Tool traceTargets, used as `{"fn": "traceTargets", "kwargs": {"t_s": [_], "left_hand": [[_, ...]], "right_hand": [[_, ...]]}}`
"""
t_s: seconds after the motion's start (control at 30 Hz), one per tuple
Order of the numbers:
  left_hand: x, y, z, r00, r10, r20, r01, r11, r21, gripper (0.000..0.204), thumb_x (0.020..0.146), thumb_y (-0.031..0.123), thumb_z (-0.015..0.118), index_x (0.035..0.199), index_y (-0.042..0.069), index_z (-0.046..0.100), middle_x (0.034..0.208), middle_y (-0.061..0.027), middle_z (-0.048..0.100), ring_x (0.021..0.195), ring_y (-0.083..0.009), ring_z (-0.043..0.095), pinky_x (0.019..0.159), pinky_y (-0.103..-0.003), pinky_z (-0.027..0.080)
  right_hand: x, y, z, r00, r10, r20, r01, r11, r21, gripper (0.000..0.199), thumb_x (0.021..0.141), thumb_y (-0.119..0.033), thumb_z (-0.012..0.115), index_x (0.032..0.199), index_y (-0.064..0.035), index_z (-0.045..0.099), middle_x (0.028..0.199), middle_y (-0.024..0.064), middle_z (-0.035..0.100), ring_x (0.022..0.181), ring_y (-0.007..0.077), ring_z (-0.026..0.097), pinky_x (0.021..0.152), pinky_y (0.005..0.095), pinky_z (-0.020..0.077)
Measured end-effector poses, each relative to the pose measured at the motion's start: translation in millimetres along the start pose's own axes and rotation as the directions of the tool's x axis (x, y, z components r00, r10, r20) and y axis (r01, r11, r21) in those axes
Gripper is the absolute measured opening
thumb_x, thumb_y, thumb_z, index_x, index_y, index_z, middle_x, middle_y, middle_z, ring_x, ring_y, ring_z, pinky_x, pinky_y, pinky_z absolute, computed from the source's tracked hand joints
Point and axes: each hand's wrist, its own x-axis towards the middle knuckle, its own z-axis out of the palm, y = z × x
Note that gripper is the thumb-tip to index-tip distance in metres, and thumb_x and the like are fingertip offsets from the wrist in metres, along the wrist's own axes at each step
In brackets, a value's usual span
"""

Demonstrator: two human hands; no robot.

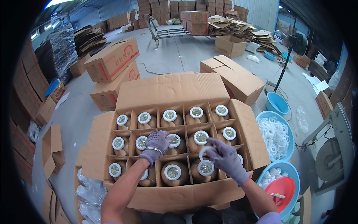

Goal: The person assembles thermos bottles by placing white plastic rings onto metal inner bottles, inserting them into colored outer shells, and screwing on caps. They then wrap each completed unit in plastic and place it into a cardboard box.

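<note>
An open cardboard box (pixel 175 89) in front of me holds several brown jars (pixel 169 118) in divider cells, each with a white collar around its mouth. My left hand (pixel 157 143), in a grey knit glove, rests on top of a jar in the middle row. My right hand (pixel 223 156), also gloved, pinches a white plastic ring (pixel 205 150) just above a jar (pixel 205 168) in the front row.
A blue basin of white rings (pixel 276 136) stands right of the box, with a second blue basin holding a red bowl (pixel 284 188) and white caps below it. Cardboard boxes (pixel 112 59) lie behind on the concrete floor. A fan on a stand (pixel 296 43) is at far right. Clear plastic bags (pixel 87 194) lie lower left.
</note>
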Motion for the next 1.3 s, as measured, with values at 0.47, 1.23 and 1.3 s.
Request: {"fn": "traceTargets", "kwargs": {"t_s": [0.47,1.23,1.3], "left_hand": [[-19,28,-5,0.998,0.036,0.043,-0.052,0.871,0.488,0.024,0.086,0.017,0.059,0.105,0.006,0.068,0.095,-0.0140,0.072,0.089,-0.0293,0.071,0.072,-0.041,0.057],[-392,-27,51,0.898,-0.053,-0.436,-0.015,0.988,-0.151,0.029,0.086,0.006,0.061,0.116,0.004,0.063,0.116,-0.0170,0.063,0.112,-0.0365,0.056,0.100,-0.047,0.042],[-428,-15,57,0.896,-0.169,-0.410,0.047,0.955,-0.291,0.024,0.087,0.008,0.061,0.111,0.005,0.065,0.115,-0.0155,0.064,0.110,-0.0345,0.059,0.099,-0.045,0.044]], "right_hand": [[-145,-8,2,0.875,0.477,0.087,-0.452,0.739,0.500,0.040,0.098,-0.015,0.059,0.136,-0.0057,0.055,0.084,0.0003,0.062,0.065,0.0043,0.055,0.058,0.0208,0.0469],[-163,79,-146,0.797,0.345,-0.496,-0.131,0.900,0.416,0.053,0.098,-0.017,0.057,0.147,-0.0072,0.039,0.133,0.0168,0.051,0.098,0.0176,0.063,0.082,0.0305,0.0540],[-201,50,-97,0.868,0.306,-0.390,-0.135,0.902,0.409,0.050,0.098,-0.018,0.057,0.144,-0.0043,0.043,0.129,0.0143,0.055,0.096,0.0150,0.062,0.079,0.0284,0.0532]]}}
